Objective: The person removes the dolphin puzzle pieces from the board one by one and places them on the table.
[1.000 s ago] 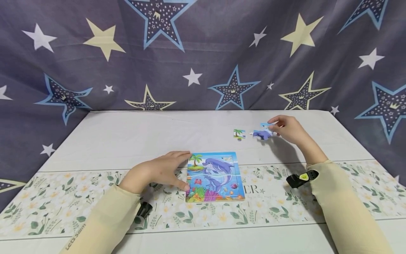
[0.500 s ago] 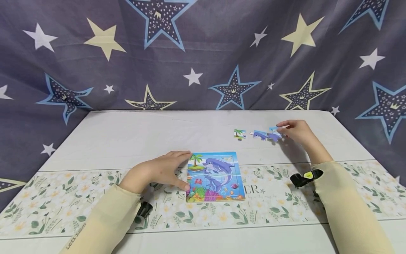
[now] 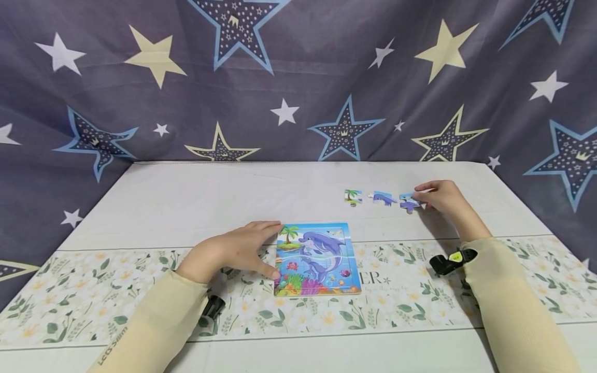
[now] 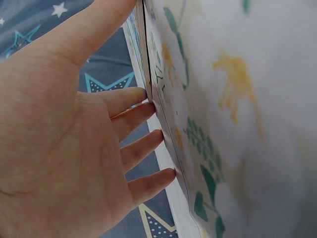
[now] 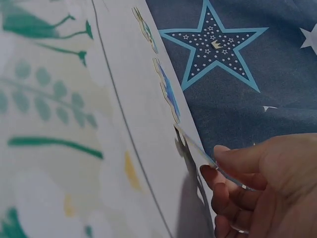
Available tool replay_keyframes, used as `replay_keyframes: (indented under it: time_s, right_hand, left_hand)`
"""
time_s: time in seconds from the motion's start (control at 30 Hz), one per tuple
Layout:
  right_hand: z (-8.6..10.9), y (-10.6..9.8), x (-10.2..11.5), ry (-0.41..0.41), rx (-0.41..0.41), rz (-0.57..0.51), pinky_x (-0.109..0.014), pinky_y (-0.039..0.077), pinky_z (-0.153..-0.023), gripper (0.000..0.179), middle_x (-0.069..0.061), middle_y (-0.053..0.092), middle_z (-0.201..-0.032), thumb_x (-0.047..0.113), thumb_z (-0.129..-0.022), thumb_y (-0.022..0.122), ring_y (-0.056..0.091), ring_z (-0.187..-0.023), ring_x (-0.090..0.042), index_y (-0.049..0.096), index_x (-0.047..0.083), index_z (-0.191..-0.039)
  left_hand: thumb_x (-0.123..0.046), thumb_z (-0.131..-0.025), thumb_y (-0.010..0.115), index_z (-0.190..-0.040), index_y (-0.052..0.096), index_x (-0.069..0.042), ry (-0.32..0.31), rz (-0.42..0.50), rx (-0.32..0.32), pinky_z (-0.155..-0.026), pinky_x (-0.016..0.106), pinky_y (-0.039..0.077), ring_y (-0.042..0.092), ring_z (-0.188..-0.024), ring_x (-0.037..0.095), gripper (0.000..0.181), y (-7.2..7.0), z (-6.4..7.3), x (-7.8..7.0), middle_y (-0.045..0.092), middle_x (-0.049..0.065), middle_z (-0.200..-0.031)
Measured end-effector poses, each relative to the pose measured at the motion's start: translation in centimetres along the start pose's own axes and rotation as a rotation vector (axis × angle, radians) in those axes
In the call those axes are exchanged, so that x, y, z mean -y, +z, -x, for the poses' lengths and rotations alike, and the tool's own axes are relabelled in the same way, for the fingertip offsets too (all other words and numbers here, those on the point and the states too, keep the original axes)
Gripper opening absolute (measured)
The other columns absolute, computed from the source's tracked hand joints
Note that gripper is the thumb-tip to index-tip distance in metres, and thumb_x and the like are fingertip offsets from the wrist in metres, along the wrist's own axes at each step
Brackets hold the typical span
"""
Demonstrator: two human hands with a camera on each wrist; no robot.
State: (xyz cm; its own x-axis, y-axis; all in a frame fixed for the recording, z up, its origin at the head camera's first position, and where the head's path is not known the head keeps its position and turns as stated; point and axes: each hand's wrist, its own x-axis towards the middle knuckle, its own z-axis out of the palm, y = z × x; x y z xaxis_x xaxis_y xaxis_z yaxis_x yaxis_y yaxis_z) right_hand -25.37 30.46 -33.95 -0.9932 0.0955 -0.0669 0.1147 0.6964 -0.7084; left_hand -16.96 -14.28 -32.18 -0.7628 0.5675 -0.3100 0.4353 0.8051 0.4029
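A square dolphin jigsaw puzzle board (image 3: 317,259) lies flat in front of me. My left hand (image 3: 233,252) rests along its left edge, thumb and fingers spread; in the left wrist view the fingertips meet the table surface. Farther off to the right, my right hand (image 3: 440,198) pinches a blue and purple jigsaw piece (image 3: 408,202) between thumb and fingers. Seen from the right wrist, that jigsaw piece (image 5: 198,145) is tilted, one edge close to the table. To its left lie two loose pieces: one with a dolphin head (image 3: 383,199), one with a palm tree (image 3: 353,197).
The white table (image 3: 210,197) carries a floral printed strip (image 3: 135,290) across its front part. A dark curtain with stars (image 3: 317,72) stands behind the table's far edge. Black straps (image 3: 452,262) sit at both wrists.
My right hand has moved the pinched piece to the right, away from the dolphin-head piece it had overlapped, leaving a gap between them. The left hand and the board have stayed still.
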Motion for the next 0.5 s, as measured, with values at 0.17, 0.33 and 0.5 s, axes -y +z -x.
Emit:
replay_keyframes:
  time_s: [0.17,0.33,0.5]
  right_hand:
    - [0.05,-0.04,0.00,0.007,0.023,0.023,-0.028,0.048,-0.055,0.040,-0.002,0.062,-0.078,0.016,-0.093,0.066,0.055,-0.063,-0.014,0.060,-0.010,-0.123]
    - [0.04,0.13,-0.13,-0.012,0.002,0.042,-0.028,0.047,-0.054,0.042,-0.006,0.064,-0.083,0.016,-0.092,0.067,0.056,-0.063,-0.012,0.059,-0.010,-0.123]
    - [0.20,0.16,0.12,-0.034,-0.017,0.054,-0.027,0.047,-0.055,0.041,-0.014,0.065,-0.089,0.018,-0.095,0.064,0.058,-0.062,-0.013,0.058,-0.011,-0.123]
  left_hand:
    - [-0.052,-0.080,0.079,-0.159,0.021,-0.008,0.002,-0.006,-0.003,-0.117,0.059,0.018,0.014,-0.149,0.035,0.108,-0.06,-0.03,0.00,0.017,0.011,-0.164]
    - [-0.052,-0.080,0.079,-0.159,0.021,-0.008,0.002,-0.005,-0.003,-0.117,0.058,0.018,0.014,-0.149,0.035,0.107,-0.08,-0.02,-0.03,0.018,0.011,-0.164]
    - [-0.052,-0.079,0.079,-0.159,0.021,-0.008,-0.004,-0.001,-0.002,-0.117,0.058,0.018,0.014,-0.149,0.035,0.107,0.00,-0.06,-0.03,0.017,0.010,-0.164]
